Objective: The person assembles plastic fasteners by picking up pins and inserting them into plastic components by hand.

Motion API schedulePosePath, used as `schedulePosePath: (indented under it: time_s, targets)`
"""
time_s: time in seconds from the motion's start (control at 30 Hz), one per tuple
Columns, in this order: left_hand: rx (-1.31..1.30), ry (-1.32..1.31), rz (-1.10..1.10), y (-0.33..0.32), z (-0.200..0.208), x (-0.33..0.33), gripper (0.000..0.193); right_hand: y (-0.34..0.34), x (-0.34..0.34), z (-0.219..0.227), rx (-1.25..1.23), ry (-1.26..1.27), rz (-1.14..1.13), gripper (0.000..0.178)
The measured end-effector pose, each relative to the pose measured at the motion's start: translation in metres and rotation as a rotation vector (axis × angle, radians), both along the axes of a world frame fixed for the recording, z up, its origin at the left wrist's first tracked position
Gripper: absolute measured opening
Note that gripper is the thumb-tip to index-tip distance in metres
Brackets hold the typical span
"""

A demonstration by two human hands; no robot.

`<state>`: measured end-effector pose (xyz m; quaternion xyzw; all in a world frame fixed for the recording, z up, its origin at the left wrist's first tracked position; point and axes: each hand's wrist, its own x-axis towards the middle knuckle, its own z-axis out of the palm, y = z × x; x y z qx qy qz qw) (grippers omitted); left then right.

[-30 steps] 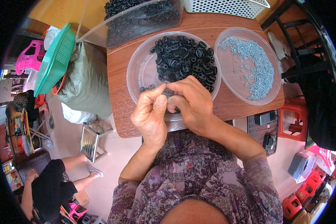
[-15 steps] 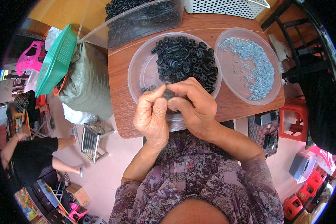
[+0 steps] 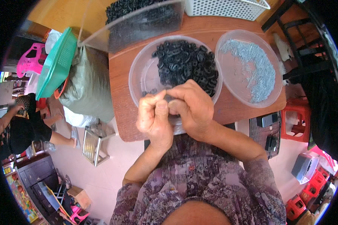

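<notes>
My left hand (image 3: pixel 153 118) and my right hand (image 3: pixel 194 108) meet fingertip to fingertip over the near side of a round clear tub (image 3: pixel 139 77). Both are closed in a pinch on one small black piece (image 3: pixel 169 98), mostly covered by my fingers and blurred. A heap of similar black oval pieces (image 3: pixel 186 62), some with holes, fills the tub's middle and right; a few lie loose near my left fingers. Right of it, a shallow clear round dish (image 3: pixel 234 84) bears many thin silvery-blue pins or screws (image 3: pixel 262 77).
The wooden table (image 3: pixel 120 112) also bears a clear bin (image 3: pixel 172 28) of black pieces and a white perforated basket (image 3: pixel 229 8) at the back. Left of it stand a stuffed sack (image 3: pixel 90 90), a green basket (image 3: pixel 56 67) and a metal stool (image 3: pixel 92 146). A person (image 3: pixel 33 131) is farther left.
Both hands have shifted slightly, still pinched together around the small piece. The view has tilted a little, and the person at the left has moved.
</notes>
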<state>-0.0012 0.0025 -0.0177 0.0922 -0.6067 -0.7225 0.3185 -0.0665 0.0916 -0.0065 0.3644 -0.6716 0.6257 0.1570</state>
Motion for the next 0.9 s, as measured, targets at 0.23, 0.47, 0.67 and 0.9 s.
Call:
schedulePosePath:
  time_s: [0.23,0.47,0.67,0.9]
  targets:
    - [-0.194,-0.176,-0.123,-0.014,0.019,0.0,0.021,0.014,0.0,0.004,0.077,-0.491,0.083,0.018]
    - [-0.251,-0.354,0.016,-0.053,0.028,0.01,0.024,0.041,-0.148,0.049,0.181,-0.088,-0.264,0.024]
    - [-0.635,-0.309,0.07,-0.067,0.017,-0.011,0.018,0.057,-0.215,0.067,0.214,0.093,-0.578,0.033]
    - [-1.641,-0.289,-0.189,-0.072,0.017,-0.03,0.021,0.063,-0.134,0.017,0.312,-0.163,-0.312,0.016]
